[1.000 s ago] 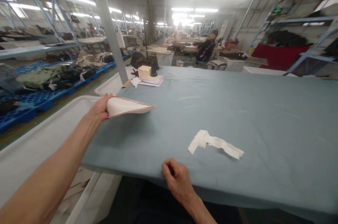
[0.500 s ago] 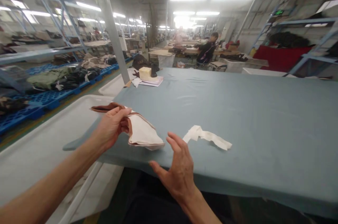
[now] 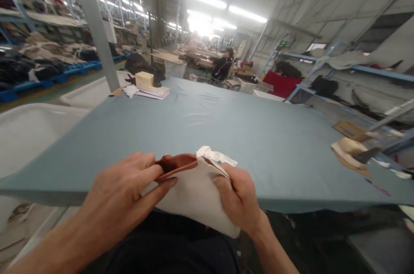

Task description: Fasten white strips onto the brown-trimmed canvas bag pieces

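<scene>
A white fabric piece with a brown lining [image 3: 194,192] hangs between my hands at the table's near edge, its brown-edged opening facing up. My left hand [image 3: 129,188] pinches the brown rim at the left, some fingertips hidden inside the opening. On the right, my right hand [image 3: 237,192] grips the white side, thumb in front and fingers curled behind. Just beyond the piece, a crumpled white strip [image 3: 220,156] lies on the blue-green table cover [image 3: 258,136], partly hidden by the fabric.
A yellow block [image 3: 144,80] rests on papers at the table's far left corner. Another pale block [image 3: 351,147] with a dark item sits at the right. White bins [image 3: 29,123] stand left of the table. Farther back, a person [image 3: 223,65] is beside another table.
The fabric piece has come nearer and its opening now shows. My right hand, apart from it before, has closed on it. The view has turned to the right.
</scene>
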`<action>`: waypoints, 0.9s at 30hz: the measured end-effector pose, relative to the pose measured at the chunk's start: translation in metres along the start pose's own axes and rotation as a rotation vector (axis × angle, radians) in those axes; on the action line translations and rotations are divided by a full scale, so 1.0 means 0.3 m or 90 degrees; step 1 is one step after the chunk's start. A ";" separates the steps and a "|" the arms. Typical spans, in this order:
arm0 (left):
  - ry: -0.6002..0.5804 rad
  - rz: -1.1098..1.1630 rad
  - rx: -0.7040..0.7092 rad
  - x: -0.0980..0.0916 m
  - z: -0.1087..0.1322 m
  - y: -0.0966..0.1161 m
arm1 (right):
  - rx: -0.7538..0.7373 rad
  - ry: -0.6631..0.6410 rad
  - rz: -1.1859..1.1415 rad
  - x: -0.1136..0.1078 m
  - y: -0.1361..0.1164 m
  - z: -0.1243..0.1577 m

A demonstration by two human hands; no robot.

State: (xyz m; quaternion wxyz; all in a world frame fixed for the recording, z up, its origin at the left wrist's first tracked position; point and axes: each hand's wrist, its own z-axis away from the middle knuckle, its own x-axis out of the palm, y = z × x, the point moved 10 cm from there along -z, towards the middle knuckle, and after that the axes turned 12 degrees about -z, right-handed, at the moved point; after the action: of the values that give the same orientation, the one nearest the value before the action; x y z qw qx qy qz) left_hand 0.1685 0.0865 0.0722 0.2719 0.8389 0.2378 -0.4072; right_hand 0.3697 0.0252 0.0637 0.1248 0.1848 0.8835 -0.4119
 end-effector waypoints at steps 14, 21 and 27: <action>-0.260 0.487 -0.222 0.326 0.148 0.074 | 0.033 -0.169 0.183 0.082 0.015 0.218; -0.322 0.471 -0.208 0.395 0.173 0.103 | 0.171 -0.082 0.059 0.078 0.095 0.342; -0.327 0.452 -0.216 0.424 0.191 0.120 | 0.447 0.028 -0.250 0.107 0.178 0.371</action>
State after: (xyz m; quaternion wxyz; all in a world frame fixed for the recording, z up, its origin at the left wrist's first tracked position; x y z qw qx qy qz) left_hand 0.2295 0.0453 -0.0515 0.5779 0.6840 -0.0754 -0.4388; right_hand 0.3713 -0.0221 -0.0546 -0.0461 0.0529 0.7100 -0.7007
